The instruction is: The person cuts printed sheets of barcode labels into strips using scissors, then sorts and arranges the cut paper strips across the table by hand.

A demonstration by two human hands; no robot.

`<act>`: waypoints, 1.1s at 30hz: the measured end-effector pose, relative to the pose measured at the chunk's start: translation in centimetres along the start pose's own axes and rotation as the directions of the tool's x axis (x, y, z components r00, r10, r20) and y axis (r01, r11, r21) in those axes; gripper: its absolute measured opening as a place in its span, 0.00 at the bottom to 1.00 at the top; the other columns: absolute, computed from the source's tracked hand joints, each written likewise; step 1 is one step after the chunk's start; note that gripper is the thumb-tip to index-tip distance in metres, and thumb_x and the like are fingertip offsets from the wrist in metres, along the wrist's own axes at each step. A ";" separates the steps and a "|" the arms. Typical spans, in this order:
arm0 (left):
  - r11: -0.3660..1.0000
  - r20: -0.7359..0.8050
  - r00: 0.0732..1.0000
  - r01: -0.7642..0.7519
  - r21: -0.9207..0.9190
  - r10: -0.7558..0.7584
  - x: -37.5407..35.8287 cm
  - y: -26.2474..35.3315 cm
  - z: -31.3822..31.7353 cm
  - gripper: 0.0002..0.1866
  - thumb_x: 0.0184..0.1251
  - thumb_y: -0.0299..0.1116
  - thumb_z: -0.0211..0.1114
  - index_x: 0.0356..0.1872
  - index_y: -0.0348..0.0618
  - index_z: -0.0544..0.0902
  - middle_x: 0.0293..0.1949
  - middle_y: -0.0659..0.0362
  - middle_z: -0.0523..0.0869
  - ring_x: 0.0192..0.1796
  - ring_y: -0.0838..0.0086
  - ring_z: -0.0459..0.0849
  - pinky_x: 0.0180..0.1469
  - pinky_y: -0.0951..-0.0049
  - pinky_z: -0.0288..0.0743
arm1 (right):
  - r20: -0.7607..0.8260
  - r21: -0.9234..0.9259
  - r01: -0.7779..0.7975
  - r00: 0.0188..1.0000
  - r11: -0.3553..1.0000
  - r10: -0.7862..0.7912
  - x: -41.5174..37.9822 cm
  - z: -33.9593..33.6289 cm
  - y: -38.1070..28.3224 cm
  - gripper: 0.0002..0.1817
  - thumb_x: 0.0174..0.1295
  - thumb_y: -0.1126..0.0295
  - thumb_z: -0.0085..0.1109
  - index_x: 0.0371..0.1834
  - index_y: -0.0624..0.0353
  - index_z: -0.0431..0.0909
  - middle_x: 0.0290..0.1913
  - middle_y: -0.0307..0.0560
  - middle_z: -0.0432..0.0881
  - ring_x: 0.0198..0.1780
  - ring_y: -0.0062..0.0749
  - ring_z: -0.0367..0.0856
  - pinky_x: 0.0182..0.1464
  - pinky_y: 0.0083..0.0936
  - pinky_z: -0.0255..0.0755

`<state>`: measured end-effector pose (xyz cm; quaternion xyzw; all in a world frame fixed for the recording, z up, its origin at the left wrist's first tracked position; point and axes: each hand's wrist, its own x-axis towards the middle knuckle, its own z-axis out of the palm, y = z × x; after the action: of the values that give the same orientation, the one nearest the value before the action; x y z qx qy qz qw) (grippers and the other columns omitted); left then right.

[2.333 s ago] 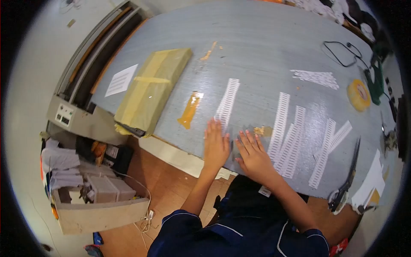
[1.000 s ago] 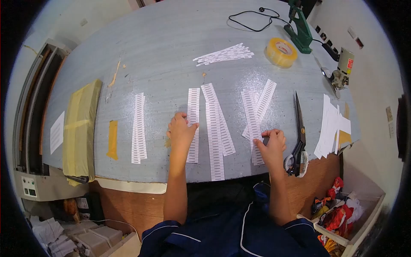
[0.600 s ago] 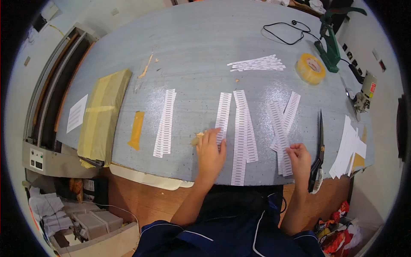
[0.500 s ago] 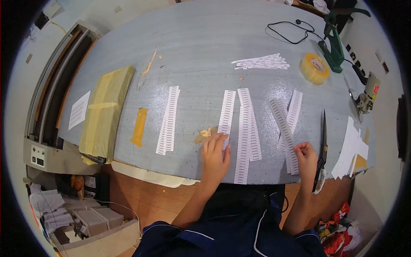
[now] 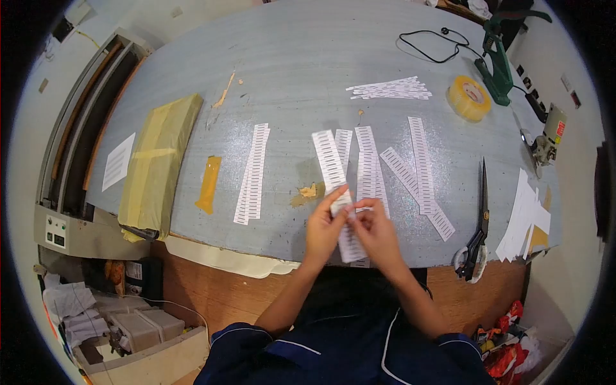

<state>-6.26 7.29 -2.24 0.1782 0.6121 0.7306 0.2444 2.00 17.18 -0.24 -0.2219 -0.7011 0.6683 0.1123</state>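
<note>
Between my two hands, a white printed paper strip (image 5: 329,160) is held up over the near edge of the table, tilted slightly left at its far end. My left hand (image 5: 325,226) pinches it at the middle. My right hand (image 5: 375,232) has its fingers closed on the strip's right edge. Behind it lies another strip (image 5: 343,144), partly covered. Just right are overlapping strips (image 5: 366,167), their near ends hidden by my right hand. Two crossed strips (image 5: 418,160) rest farther right, and a fanned group (image 5: 253,173) lies to the left.
A pile of cut strips (image 5: 391,88) lies farther back, beside a tape roll (image 5: 469,99). Black scissors (image 5: 480,224) and white paper scraps (image 5: 518,218) are at right. A green press-like tool (image 5: 497,70) stands behind. At left sits a yellow-wrapped package (image 5: 157,163).
My right hand has moved left from the right-hand strips to meet my left hand. The strip is now lifted between both hands. The right-hand strips lie in a different cross.
</note>
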 end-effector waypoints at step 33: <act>0.979 0.215 0.957 0.204 -0.017 -0.196 -0.7 0.2 3.3 0.29 0.63 0.21 0.62 0.66 0.42 0.65 0.53 0.50 0.80 0.52 0.73 0.81 0.53 0.77 0.75 | -0.040 -0.504 0.472 0.824 0.723 -0.565 -5.1 -6.2 1.7 0.21 0.51 0.74 0.62 0.51 0.49 0.80 0.58 0.54 0.77 0.62 0.44 0.72 0.57 0.39 0.65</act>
<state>-3.87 9.56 -1.40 0.1874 0.5830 0.6909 0.3843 9.54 20.31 -0.75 -0.0996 -0.8619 0.3932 0.3044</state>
